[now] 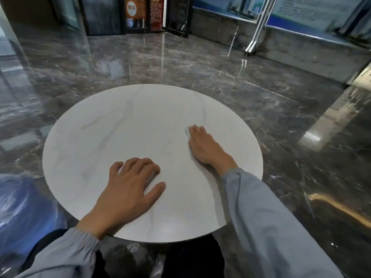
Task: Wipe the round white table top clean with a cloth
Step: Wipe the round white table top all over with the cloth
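The round white table top (120,125) with faint grey veins fills the middle of the head view. My right hand (202,145) lies flat on its right half, fingers straight, pressing down a pale cloth (186,131). Only a small whitish-green edge of the cloth shows at my fingertips; the remainder is hidden under the palm. My left hand (132,183) rests on the near part of the table, fingers spread and slightly bent, holding nothing. Both arms wear grey-blue sleeves.
Glossy dark marble floor (200,63) surrounds the table. Dark framed display stands (138,15) line the far wall. A metal post (255,37) leans at the back right. A blue blurred object (22,205) sits at the left, near the table's edge.
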Demonstrator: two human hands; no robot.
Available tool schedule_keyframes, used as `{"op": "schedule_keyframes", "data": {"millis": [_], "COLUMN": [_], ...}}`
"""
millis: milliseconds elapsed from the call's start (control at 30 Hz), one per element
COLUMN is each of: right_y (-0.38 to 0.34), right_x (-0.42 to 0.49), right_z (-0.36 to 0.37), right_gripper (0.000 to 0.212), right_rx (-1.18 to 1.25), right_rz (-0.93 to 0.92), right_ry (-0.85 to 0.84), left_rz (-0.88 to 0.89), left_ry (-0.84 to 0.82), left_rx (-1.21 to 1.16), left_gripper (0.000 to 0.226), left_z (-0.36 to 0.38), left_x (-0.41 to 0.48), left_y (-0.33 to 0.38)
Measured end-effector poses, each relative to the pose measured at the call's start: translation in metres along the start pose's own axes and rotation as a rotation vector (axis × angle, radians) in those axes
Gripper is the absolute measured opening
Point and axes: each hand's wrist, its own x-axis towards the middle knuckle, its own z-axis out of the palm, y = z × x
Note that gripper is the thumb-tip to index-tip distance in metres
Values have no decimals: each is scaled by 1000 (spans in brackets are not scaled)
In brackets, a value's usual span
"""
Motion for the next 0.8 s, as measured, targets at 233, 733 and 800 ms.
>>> {"op": "schedule_keyframes", "data": {"millis": [233, 733, 800], "right_y": [48, -37, -45], "right_x": [13, 60, 61], "right_z": [-8, 10, 14], "right_gripper": [54, 53, 56], "right_rx": [-21, 35, 21], "right_rz": [82, -41, -86], "right_ry": [-38, -25, -94], "left_rz": [4, 64, 80], "left_ry": [13, -140, -101], "left_rx": [0, -46, -19], "left_gripper": [38, 58, 59], "left_z": [1, -22, -18], "left_x": [1, 65, 84], "left_y": [-2, -17, -24]}}
